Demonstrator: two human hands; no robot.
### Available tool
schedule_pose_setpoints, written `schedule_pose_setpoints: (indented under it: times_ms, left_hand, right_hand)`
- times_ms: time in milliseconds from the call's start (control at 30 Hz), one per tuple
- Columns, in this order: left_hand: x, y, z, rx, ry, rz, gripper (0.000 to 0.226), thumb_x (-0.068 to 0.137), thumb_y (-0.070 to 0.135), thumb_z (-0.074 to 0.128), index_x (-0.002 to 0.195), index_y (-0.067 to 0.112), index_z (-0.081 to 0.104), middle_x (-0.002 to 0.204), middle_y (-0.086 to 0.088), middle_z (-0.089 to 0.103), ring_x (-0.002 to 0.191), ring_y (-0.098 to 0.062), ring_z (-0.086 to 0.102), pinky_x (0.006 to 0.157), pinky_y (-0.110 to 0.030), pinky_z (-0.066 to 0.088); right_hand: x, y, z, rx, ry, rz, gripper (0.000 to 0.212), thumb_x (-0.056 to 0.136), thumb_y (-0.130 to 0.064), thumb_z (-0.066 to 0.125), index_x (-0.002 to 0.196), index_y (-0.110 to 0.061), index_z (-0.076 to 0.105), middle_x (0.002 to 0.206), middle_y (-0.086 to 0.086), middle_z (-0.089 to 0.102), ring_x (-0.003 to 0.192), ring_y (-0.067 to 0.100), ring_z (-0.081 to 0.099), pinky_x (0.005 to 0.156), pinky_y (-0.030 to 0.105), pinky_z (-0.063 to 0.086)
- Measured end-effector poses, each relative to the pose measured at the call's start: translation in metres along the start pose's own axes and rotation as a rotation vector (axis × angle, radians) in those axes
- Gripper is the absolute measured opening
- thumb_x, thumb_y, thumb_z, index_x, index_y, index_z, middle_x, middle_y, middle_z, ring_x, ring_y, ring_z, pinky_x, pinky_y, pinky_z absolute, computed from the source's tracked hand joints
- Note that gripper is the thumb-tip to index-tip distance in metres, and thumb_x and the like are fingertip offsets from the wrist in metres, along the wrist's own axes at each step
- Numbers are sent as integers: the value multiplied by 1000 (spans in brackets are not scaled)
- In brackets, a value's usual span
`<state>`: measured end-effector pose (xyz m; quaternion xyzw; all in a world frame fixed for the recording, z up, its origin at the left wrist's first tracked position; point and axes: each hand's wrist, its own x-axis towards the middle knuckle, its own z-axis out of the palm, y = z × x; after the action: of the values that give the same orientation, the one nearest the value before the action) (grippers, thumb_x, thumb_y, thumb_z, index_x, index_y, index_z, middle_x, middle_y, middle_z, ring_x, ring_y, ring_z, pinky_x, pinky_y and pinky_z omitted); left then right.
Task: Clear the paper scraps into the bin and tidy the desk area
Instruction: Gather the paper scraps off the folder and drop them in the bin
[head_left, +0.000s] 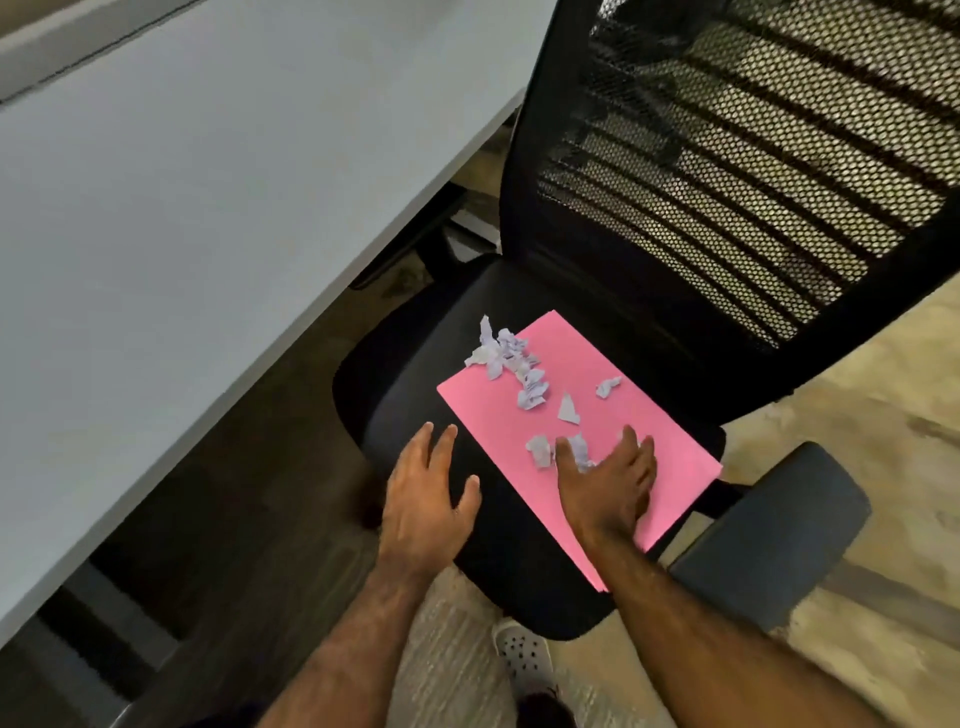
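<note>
Head view: paper scraps just beyond right grip, fingers spread.

Pale paper scraps lie on a pink sheet on the chair seat, both hands spread.

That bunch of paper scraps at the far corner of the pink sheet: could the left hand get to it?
Probably yes. The left hand is open over the chair seat, and nothing lies between it and the scrap pile.
</note>
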<state>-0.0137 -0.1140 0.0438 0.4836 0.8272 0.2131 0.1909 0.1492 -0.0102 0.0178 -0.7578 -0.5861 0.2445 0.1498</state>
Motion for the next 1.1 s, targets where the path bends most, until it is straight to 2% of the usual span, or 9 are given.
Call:
schedule_pose_setpoints:
  times_ms: [133, 267, 433, 567, 667, 733, 833, 933, 1100]
  left_hand:
    - [63, 4, 31, 33, -85, 4, 76, 87, 53, 53, 150, 28, 20, 160, -4, 14, 146, -23, 13, 118, -45, 21]
    - [112, 11, 56, 61, -103, 49, 81, 84, 58, 55, 150, 27, 19, 162, -6, 8, 147, -28, 9, 118, -47, 17]
    - [159, 24, 71, 101, -46, 122, 86, 80, 68, 54, 150, 32, 19, 162, -9, 2, 147, -36, 3, 115, -54, 13]
    - [192, 30, 83, 228, -105, 193, 82, 80, 73, 48, 149, 37, 20, 162, -10, 0, 147, -36, 1, 115, -55, 11]
    - [205, 29, 93, 344, -121, 275, 64, 88, 64, 44, 141, 29, 39, 155, -14, 24, 141, -36, 22, 111, -50, 26]
    - [204, 23, 97, 398, -69, 338, 53, 92, 57, 42, 128, 20, 52, 137, -15, 45, 122, -33, 42, 97, -46, 39]
    - [194, 10, 99, 444, 8, 373, 48, 95, 50, 38, 118, 13, 58, 119, -14, 54, 101, -28, 48, 80, -39, 42]
    - [182, 2, 96, 399, 3, 312, 51, 97, 49, 30, 114, 10, 58, 112, -12, 56, 97, -26, 50, 70, -36, 41]
    - [159, 0, 89, 301, 53, 240, 40, 100, 37, 36, 101, 5, 60, 101, -15, 60, 84, -29, 56, 63, -37, 37]
  right_hand:
    - [30, 8, 19, -105, -52, -43, 104, 73, -75, 55, 150, -16, 16, 159, 15, 12, 145, 35, 15, 113, 51, 29]
    - [40, 5, 39, -210, -68, -148, 102, 72, -81, 46, 149, -21, 17, 159, 15, 15, 145, 35, 17, 114, 48, 24]
    - [48, 8, 53, -337, -56, -456, 86, 79, -75, 40, 147, -24, 29, 155, 16, 29, 140, 33, 30, 112, 45, 29]
    - [58, 5, 56, -371, -69, -641, 63, 84, -58, 52, 133, -19, 51, 142, 15, 48, 128, 34, 45, 106, 48, 36]
    - [59, 5, 54, -466, -23, -745, 43, 87, -50, 52, 112, -17, 63, 118, 12, 62, 102, 30, 57, 84, 42, 47]
    - [59, 6, 55, -490, -28, -785, 35, 89, -47, 51, 99, -16, 66, 100, 9, 65, 85, 27, 58, 69, 37, 45]
    - [62, 9, 56, -513, -70, -862, 31, 92, -44, 52, 92, -15, 65, 86, 8, 63, 73, 25, 55, 57, 33, 43]
    - [69, 10, 55, -496, -137, -933, 30, 94, -41, 51, 94, -14, 65, 86, 8, 65, 73, 26, 57, 55, 32, 44]
    - [81, 8, 53, -450, -200, -926, 36, 99, -41, 40, 103, -13, 62, 93, 10, 66, 82, 26, 59, 61, 30, 38]
